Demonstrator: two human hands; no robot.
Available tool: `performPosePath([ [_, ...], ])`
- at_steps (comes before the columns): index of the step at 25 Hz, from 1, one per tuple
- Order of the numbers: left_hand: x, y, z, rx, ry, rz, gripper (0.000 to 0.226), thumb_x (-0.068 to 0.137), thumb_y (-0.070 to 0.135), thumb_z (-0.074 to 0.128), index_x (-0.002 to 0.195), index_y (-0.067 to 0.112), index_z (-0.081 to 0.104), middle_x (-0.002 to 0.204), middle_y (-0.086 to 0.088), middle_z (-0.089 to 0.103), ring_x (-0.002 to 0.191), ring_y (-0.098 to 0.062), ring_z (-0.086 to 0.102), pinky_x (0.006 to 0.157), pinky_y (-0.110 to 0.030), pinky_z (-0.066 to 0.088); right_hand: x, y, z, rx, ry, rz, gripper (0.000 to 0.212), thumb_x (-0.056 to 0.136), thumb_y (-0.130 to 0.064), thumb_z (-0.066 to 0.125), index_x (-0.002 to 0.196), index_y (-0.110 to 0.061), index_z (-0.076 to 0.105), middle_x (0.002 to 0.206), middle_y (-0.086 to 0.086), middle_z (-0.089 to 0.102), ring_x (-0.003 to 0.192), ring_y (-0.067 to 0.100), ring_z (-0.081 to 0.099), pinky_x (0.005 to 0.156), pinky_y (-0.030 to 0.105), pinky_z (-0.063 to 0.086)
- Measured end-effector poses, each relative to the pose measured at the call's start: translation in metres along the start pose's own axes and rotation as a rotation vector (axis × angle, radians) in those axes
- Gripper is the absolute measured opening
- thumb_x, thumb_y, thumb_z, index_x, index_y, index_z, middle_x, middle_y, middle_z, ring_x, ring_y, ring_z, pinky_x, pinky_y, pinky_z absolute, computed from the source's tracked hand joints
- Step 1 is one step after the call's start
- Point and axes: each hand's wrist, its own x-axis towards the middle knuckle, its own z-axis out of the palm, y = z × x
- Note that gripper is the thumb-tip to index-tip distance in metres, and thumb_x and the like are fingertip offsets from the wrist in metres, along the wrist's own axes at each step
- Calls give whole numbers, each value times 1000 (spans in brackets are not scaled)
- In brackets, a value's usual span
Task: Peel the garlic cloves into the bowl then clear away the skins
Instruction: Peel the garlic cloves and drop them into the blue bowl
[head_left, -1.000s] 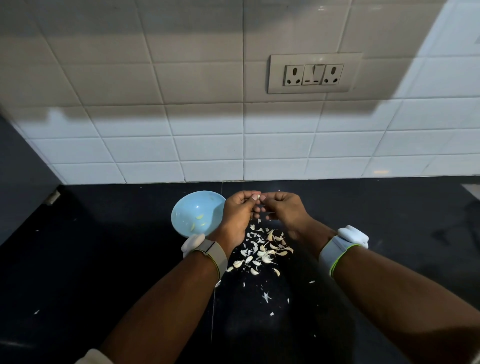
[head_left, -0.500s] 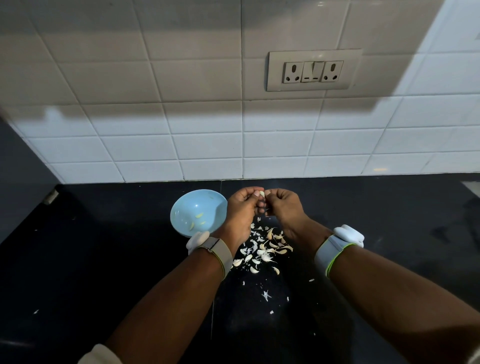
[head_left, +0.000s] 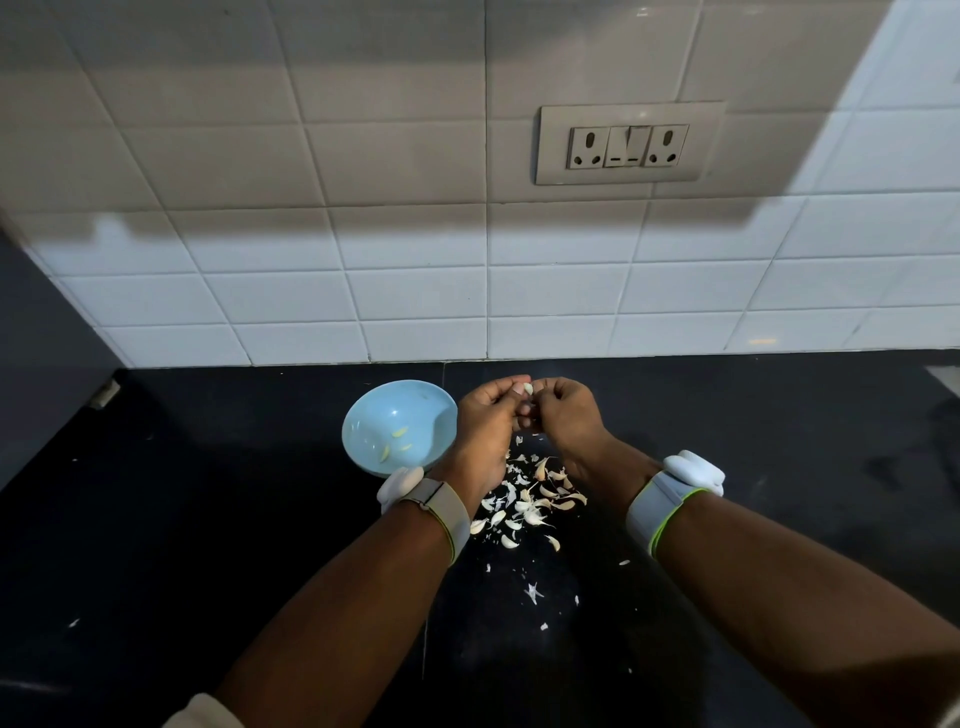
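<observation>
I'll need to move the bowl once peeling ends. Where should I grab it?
Take the blue bowl by its far-left rim, coming from the left: it tilts toward the person, that edge is bare, and the left hand crowds its right side.

You're working over a black counter (head_left: 208, 519). A blue bowl (head_left: 374, 415) sits on it just left of your left hand (head_left: 485, 426). Garlic skins and cloves (head_left: 524, 499) lie scattered beneath and between your hands, with stray bits nearer you.
</observation>
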Motion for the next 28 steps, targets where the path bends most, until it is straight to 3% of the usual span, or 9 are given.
performPosePath([
  [4,3,5,-4,-22,12,5,13,99,2,60,109,3,68,75,-8,64,59,-11,57,56,-23,52,-5,-3,-6,74,-112,15,22,104,-8,52,104,2,71,77,10,67,64,15,59,59,26,50],
  [10,3,11,-9,-75,-55,-54,11,101,5,59,107,4,68,73,-4,67,62,-13,59,57,-22,53,-8,-6,-14,110,-117,-85,6,94,-6,71,99,-5,72,78,8,72,68,17,64,60,27,52],
  [15,0,11,-7,-137,-36,-96,6,101,6,60,102,6,65,69,-2,67,61,-11,55,55,-22,54,-9,-6,-18,36,-166,-176,30,92,-1,72,119,-12,67,88,13,72,76,22,68,70,32,59],
  [18,-1,13,-6,-157,-41,-111,9,101,7,59,95,7,66,76,-5,69,61,-9,55,56,-22,53,-11,-7,-18,-11,-148,-227,20,93,-2,72,111,-10,74,96,17,74,80,19,70,73,30,59],
  [22,-3,13,-5,-160,-56,-124,9,101,8,59,96,7,66,76,-4,65,62,-10,54,56,-22,53,-11,-8,-19,-73,-102,-249,11,90,-3,75,100,-8,75,91,17,75,76,19,70,71,32,61],
  [28,-3,12,-5,-154,-43,-121,9,102,8,59,98,7,67,76,-2,66,63,-10,55,57,-22,53,-6,-2,-17,-140,-22,-239,8,88,-11,79,95,-12,75,86,11,76,75,21,72,78,45,62],
])
